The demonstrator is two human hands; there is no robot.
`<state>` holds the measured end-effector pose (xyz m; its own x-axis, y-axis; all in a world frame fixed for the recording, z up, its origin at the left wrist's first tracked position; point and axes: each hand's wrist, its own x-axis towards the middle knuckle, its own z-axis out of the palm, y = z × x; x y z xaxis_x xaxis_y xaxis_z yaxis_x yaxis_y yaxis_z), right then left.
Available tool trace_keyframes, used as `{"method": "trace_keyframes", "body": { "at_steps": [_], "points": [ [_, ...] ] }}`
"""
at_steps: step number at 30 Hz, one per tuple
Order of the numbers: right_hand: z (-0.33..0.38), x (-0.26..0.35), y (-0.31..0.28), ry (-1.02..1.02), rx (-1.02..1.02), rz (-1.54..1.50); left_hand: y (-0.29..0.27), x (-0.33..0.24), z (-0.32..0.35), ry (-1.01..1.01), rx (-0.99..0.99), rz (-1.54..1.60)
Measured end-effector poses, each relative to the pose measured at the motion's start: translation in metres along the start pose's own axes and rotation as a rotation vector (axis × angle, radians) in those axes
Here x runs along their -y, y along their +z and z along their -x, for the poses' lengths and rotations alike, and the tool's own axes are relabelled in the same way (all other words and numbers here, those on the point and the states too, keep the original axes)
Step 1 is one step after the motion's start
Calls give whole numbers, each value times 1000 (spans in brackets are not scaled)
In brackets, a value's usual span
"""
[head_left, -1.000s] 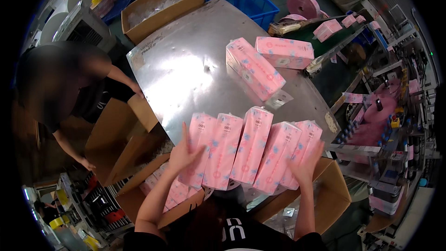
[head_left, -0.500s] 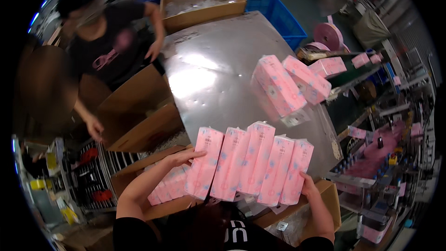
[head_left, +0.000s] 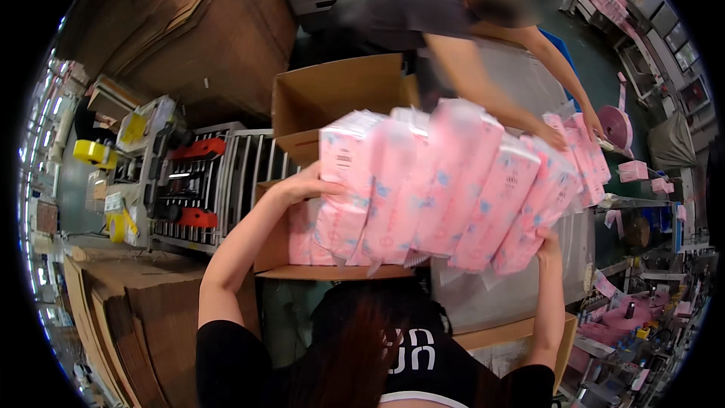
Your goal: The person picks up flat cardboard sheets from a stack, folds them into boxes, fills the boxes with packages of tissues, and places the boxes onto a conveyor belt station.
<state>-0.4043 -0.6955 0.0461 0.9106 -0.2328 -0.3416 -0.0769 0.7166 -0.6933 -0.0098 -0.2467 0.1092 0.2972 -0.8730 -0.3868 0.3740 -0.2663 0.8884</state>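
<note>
A row of several pink tissue packs (head_left: pixel 453 189) with blue and white print is squeezed between my two hands, in the air in front of me. My left hand (head_left: pixel 308 183) presses on the left end pack, and my right hand (head_left: pixel 545 248) clamps the right end pack. The packs lean against one another, slightly fanned and blurred. Under the row's left part is an open cardboard carton (head_left: pixel 270 258), in which more pink packs (head_left: pixel 300 245) stand. The row hides much of that carton.
A co-worker (head_left: pixel 483 68) leans over the metal table (head_left: pixel 502 298), hands at other pink packs (head_left: pixel 578 155). Another open carton (head_left: pixel 336 94) stands beyond mine. On the left are a roller conveyor (head_left: pixel 245 162) with a taping machine (head_left: pixel 143 174) and stacked flat cardboard (head_left: pixel 143 295). A box (head_left: pixel 513 336) sits near my right forearm.
My view has turned left, and the held row has moved left from the table side to over the carton. The co-worker now bends across the table, reaching for the packs there.
</note>
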Motion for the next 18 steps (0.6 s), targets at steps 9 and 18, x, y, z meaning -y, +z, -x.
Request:
{"method": "trace_keyframes", "body": {
  "at_steps": [9,18],
  "points": [
    [-57,-214,154,365,159,699,-105,160,264,-253,-463,-85],
    [-6,-247,205,-35,402,1800,-10,171,266,69,-614,-1044]
  ]
}}
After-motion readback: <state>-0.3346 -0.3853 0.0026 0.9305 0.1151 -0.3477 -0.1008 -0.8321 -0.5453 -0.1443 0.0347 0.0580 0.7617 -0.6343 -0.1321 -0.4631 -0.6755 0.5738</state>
